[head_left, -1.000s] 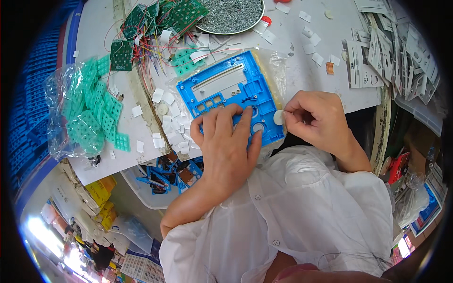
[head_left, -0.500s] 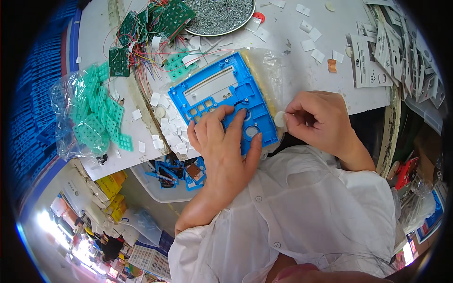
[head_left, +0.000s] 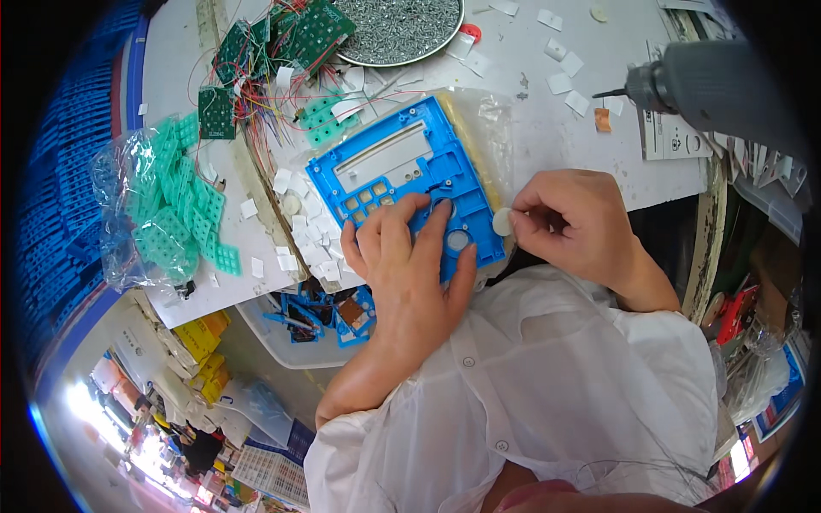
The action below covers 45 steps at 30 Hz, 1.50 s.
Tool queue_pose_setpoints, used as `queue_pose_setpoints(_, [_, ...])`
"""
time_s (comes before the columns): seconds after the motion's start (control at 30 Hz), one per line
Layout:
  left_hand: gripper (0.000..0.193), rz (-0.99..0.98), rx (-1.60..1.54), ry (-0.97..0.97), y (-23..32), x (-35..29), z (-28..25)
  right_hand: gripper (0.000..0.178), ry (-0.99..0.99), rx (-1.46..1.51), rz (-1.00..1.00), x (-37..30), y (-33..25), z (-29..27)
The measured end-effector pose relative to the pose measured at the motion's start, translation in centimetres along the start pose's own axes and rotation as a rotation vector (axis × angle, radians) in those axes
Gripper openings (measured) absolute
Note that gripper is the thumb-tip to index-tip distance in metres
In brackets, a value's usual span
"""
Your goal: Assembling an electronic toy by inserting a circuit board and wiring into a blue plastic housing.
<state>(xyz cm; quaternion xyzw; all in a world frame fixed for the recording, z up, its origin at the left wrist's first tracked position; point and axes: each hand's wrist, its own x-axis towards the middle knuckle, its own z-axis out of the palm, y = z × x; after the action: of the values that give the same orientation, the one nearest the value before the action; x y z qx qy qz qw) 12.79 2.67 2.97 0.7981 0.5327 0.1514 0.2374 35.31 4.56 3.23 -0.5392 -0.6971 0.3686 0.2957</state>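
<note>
A blue plastic housing (head_left: pixel 457 175) lies inside up on a yellowish pad (head_left: pixel 466 128) wrapped in clear plastic. Spread over its lower left part is my left hand (head_left: pixel 406 256), fingers apart and pressing on it, with the index fingertip at a round opening. My right hand (head_left: pixel 577 222) pinches a round white disc (head_left: pixel 502 221) between thumb and fingertips, just off the housing's right edge. Another round opening (head_left: pixel 458 240) in the housing shows pale near my left thumb.
A power screwdriver (head_left: pixel 684 85) hangs in at the upper right. Green circuit boards (head_left: pixel 291 38) with wires and a round tray of screws (head_left: pixel 398 34) sit at the back. Bagged green rubber keypads (head_left: pixel 175 218) lie left. White stickers (head_left: pixel 560 83) are scattered about; a bin (head_left: pixel 282 346) stands below the table edge.
The power screwdriver has come into view at the upper right. My right hand and the disc have shifted slightly left, toward the housing. My left hand has stayed nearly still.
</note>
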Motion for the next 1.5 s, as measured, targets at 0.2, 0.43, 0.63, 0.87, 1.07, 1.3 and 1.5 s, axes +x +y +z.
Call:
queue_pose_setpoints(0.2, [0.048, 0.009, -0.032, 0.029, -0.4, 0.1, 0.0, 0.014, 0.009, -0.009, -0.011, 0.5, -0.3, 0.4])
queue_pose_setpoints(0.43, [0.048, 0.047, 0.054, 0.049, -1.3, 0.0, -0.3, 0.013, 0.013, -0.045, -0.012, 0.9, -0.3, 0.6])
queue_pose_setpoints(0.63, [0.046, 0.091, 0.151, 0.032, -1.1, -0.2, 0.2, 0.013, 0.013, -0.056, -0.008, 1.1, -0.6, 1.0])
queue_pose_setpoints(0.87, [0.043, 0.104, 0.164, 0.011, -1.0, -0.4, 0.1, 0.012, 0.000, -0.045, -0.031, 1.3, -0.5, 1.2])
queue_pose_setpoints(1.07, [0.044, 0.090, 0.029, 0.072, -1.6, -0.3, 0.2, 0.012, 0.018, -0.063, -0.018, 1.4, -0.6, 1.4])
queue_pose_setpoints(1.3, [0.050, -0.004, -0.027, 0.253, -4.0, 0.1, -1.5, 0.014, 0.005, -0.039, 0.041, 1.0, -0.4, 0.9])
queue_pose_setpoints(1.5, [0.024, -0.297, -0.055, 0.192, -6.2, -0.3, -3.1, 0.013, -0.021, 0.051, 0.106, 0.8, -0.1, 1.1])
